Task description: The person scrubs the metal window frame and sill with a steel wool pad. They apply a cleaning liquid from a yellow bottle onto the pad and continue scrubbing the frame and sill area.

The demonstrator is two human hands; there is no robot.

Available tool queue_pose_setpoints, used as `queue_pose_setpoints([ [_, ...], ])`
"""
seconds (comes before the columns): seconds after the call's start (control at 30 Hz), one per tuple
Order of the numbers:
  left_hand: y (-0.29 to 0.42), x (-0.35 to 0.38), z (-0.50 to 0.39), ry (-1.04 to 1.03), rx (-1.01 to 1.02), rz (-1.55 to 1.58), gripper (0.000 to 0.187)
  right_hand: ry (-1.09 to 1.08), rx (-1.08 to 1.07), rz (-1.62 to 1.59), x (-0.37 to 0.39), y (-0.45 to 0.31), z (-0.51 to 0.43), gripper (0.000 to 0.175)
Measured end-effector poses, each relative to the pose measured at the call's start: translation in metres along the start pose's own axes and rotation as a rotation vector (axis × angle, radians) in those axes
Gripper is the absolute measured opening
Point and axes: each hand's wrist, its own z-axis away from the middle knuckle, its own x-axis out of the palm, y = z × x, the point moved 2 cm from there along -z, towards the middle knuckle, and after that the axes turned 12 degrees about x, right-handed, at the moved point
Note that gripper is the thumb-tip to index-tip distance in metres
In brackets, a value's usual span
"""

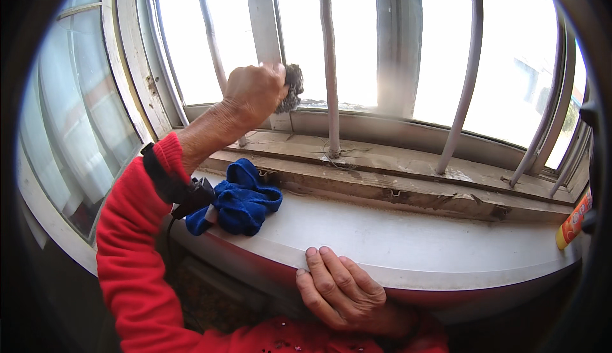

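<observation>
My left hand [256, 87] is raised at the window, shut on a dark grey, fuzzy wad [292, 89], perhaps a scouring pad or rag. The wad is by the lower part of a window frame upright [264, 23], behind the metal bars; whether they touch is unclear. My right hand [342, 288] rests with its fingertips on the front edge of the white windowsill [382, 238] and holds nothing. A crumpled blue cloth [246, 200] lies on the sill's left part, beside a black device strapped to my left forearm [193, 193].
Upright metal bars [329, 66] stand in a dirty wooden ledge [373, 161] behind the sill. At the left is a glazed casement with a worn white frame [138, 56]. An orange and yellow tube or container [573, 221] leans at the sill's right end.
</observation>
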Motion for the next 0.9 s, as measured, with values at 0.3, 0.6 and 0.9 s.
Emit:
queue_pose_setpoints([
  [0.3, 0.019, 0.023, -0.002, -0.228, 0.150, -0.219, 0.026, 0.010, 0.010, 0.002, 0.000, -0.001, 0.000, 0.014],
  [0.6, -0.017, -0.009, -0.026, 0.317, 0.157, 0.042, 0.028, 0.017, -0.005, 0.025, 0.001, -0.001, 0.001, 0.015],
  [0.9, 0.042, 0.029, -0.022, 0.232, 0.538, 0.268, 0.019, 0.025, -0.008, 0.025, 0.003, -0.002, 0.000, 0.016],
])
